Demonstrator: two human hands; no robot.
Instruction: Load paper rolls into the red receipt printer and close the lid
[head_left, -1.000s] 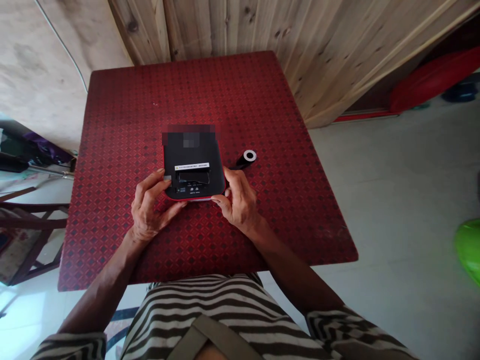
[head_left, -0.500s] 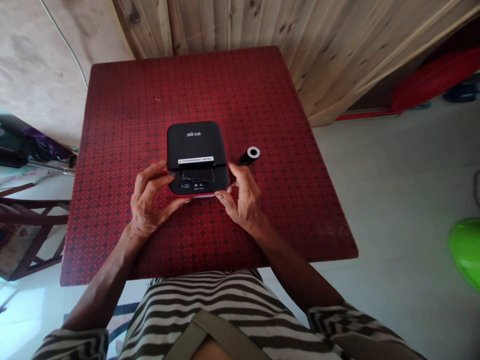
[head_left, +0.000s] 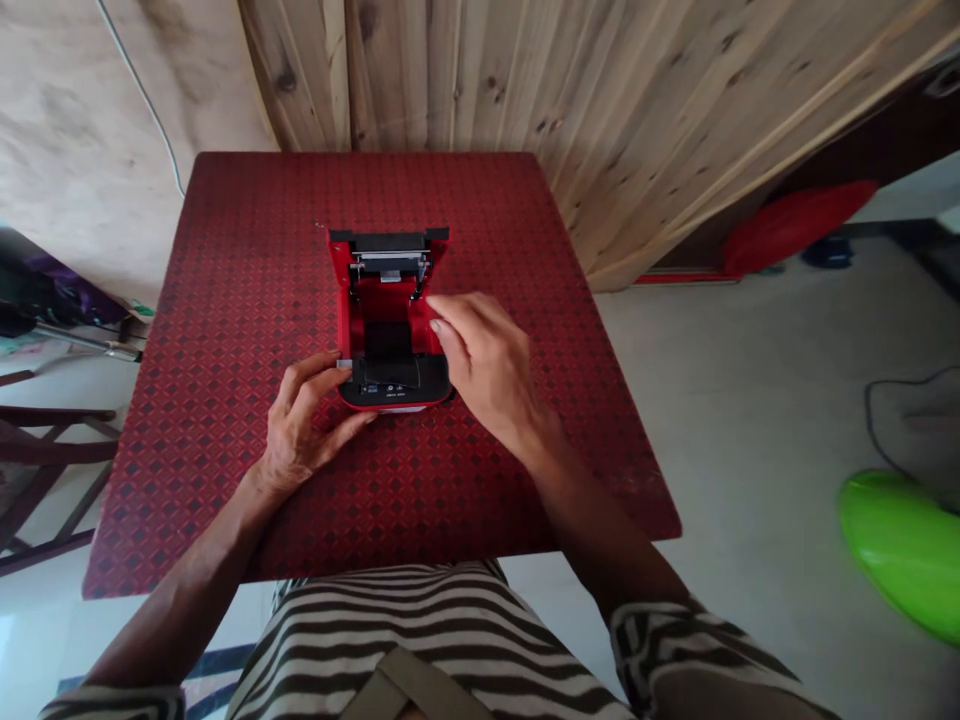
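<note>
A small black and red printer [head_left: 394, 397] sits on the table with its lid [head_left: 390, 255] raised, showing a red inner bay. A black strip [head_left: 388, 340] runs from the bay over the front edge. My left hand [head_left: 304, 415] grips the printer's front left corner, fingers on the side and thumb along the front. Beside the bay's right wall hovers my right hand [head_left: 491, 365], thumb and forefinger slightly apart, with nothing seen between them. The black roll with a white end, seen earlier to the right, is hidden now, in the area my right hand covers.
The red patterned table [head_left: 247, 250] stands against a wooden plank wall [head_left: 450, 80]. A dark wooden chair [head_left: 52, 450] is at the left. On the floor to the right are a bright green object [head_left: 900, 550] and a cable [head_left: 870, 410].
The printer's lid has swung up and back. My right hand has lifted from the front right corner to beside the bay, while my left hand keeps its grip.
</note>
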